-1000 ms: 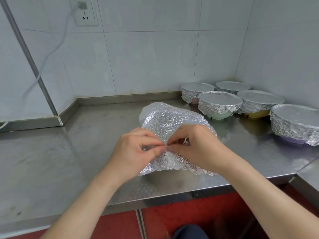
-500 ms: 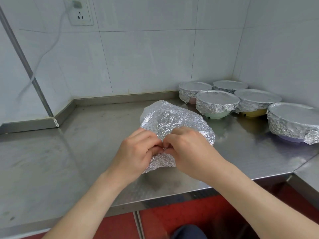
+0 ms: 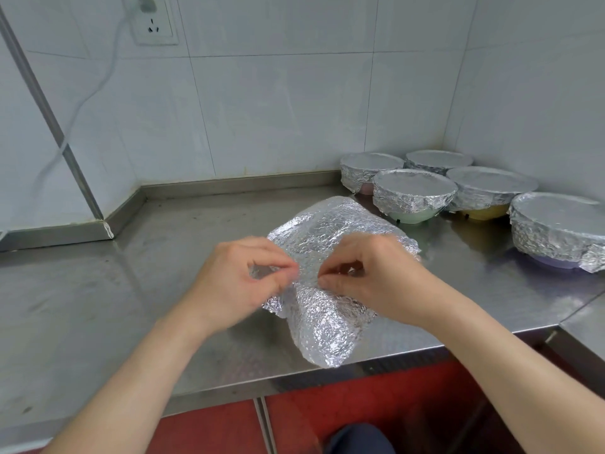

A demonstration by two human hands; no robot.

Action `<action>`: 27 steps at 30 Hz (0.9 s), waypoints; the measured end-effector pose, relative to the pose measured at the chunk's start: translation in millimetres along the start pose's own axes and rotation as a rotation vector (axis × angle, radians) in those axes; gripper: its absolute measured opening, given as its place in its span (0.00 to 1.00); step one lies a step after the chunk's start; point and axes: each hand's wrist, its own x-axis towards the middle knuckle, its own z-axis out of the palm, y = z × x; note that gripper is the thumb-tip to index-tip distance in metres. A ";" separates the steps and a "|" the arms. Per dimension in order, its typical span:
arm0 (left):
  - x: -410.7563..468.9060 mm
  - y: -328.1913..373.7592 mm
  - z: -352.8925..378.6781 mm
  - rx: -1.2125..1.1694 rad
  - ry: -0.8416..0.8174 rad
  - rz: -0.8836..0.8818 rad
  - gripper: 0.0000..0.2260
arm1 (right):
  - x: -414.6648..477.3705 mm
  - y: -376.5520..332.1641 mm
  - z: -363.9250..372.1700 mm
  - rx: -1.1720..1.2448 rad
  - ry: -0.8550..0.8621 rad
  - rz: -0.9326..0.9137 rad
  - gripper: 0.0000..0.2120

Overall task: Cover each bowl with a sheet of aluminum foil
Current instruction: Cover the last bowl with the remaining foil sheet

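A crinkled sheet of aluminum foil [image 3: 327,319] lies on the steel counter [image 3: 98,306] in front of me, its near flap reaching the counter's front edge. My left hand [image 3: 239,283] pinches a fold of the foil at its left side. My right hand [image 3: 376,276] pinches the foil a little to the right, fingers curled. No bowl shows under this sheet. Several foil-covered bowls stand at the back right, among them a green bowl [image 3: 412,198], a yellow bowl [image 3: 484,191] and a purple bowl [image 3: 559,227].
Tiled walls meet in a corner behind the bowls. A wall socket [image 3: 154,24] with a white cable hangs at the upper left. A second counter section [image 3: 589,326] adjoins at the right. Red floor shows below the front edge.
My hands have drawn apart while pinching the foil, and a flap of the sheet now hangs toward the counter's front edge. The camera has tilted slightly.
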 end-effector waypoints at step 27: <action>-4.5 -6.7 18.8 0.123 0.056 0.255 0.04 | -4.2 -12.8 38.1 -0.484 0.160 -0.154 0.09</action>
